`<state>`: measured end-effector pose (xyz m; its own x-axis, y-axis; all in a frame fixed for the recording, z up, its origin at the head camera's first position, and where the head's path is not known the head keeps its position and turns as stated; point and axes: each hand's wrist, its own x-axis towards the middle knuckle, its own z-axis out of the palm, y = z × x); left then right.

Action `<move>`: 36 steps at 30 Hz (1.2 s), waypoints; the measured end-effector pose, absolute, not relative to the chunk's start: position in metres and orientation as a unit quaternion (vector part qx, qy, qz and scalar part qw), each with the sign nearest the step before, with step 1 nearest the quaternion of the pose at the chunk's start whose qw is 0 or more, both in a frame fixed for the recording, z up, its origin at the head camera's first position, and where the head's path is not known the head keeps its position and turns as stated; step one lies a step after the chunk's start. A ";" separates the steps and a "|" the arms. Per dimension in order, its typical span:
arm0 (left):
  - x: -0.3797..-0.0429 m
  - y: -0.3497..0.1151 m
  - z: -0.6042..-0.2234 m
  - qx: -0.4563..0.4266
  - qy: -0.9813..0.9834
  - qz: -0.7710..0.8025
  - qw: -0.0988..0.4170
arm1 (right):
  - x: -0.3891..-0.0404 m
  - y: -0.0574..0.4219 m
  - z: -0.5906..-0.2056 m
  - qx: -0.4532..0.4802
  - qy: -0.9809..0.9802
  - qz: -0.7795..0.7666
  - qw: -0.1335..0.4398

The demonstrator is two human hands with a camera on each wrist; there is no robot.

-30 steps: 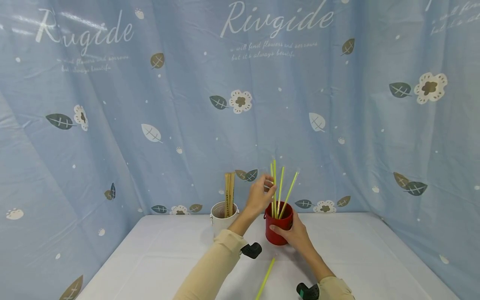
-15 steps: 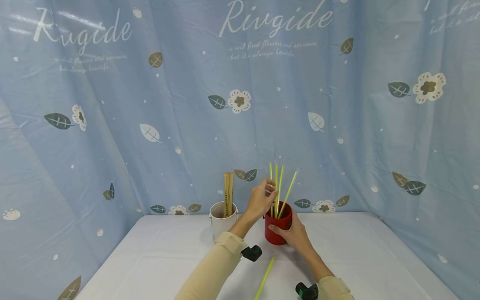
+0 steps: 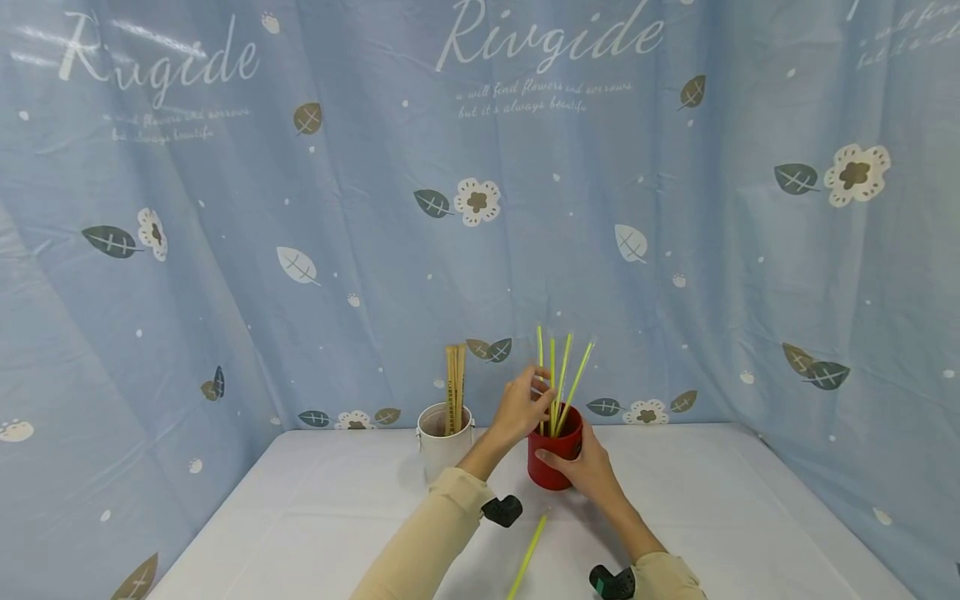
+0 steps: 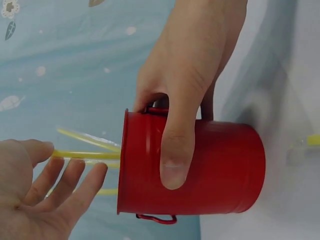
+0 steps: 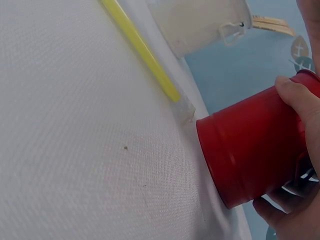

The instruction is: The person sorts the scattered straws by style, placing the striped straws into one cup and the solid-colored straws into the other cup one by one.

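Note:
Several yellow straws in clear wrappers stand in a small red metal bucket [image 3: 546, 467], fanning out above its rim. My left hand [image 3: 519, 404] is at the bucket's mouth and pinches one yellow straw [image 4: 82, 154] between thumb and fingers; that straw's lower part is hidden inside. From the right side, my right hand [image 3: 592, 468] grips the bucket, its thumb across the front wall in the left wrist view. The bucket's base is on the white tabletop. Another wrapped yellow straw [image 3: 528, 554] lies on the cloth in front of it.
Left of the red bucket stands a white metal bucket [image 3: 437, 454] holding several wooden sticks [image 3: 455, 387]. A white cloth covers the table [image 3: 315, 517]. Behind and at the sides hangs a blue printed curtain [image 3: 375, 208].
My left hand has come down toward the red bucket's rim, and the straw it pinches has sunk lower into the bucket. My right hand keeps its grip on the bucket.

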<state>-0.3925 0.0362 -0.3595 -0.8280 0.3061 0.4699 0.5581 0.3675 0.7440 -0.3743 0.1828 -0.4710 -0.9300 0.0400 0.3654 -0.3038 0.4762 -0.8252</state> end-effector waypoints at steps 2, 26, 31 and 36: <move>-0.392 0.036 -0.361 -0.267 -0.816 -0.497 0.127 | -0.374 0.183 -0.471 0.075 -0.843 0.506 0.168; -0.387 0.016 -0.378 -0.272 -0.806 -0.509 0.130 | -0.371 0.180 -0.471 0.069 -0.841 0.510 0.165; -0.380 0.007 -0.382 -0.290 -0.811 -0.491 0.130 | -0.371 0.180 -0.471 0.068 -0.843 0.508 0.164; -0.368 -0.002 -0.392 -0.309 -0.830 -0.442 0.138 | -0.370 0.180 -0.470 0.069 -0.842 0.509 0.165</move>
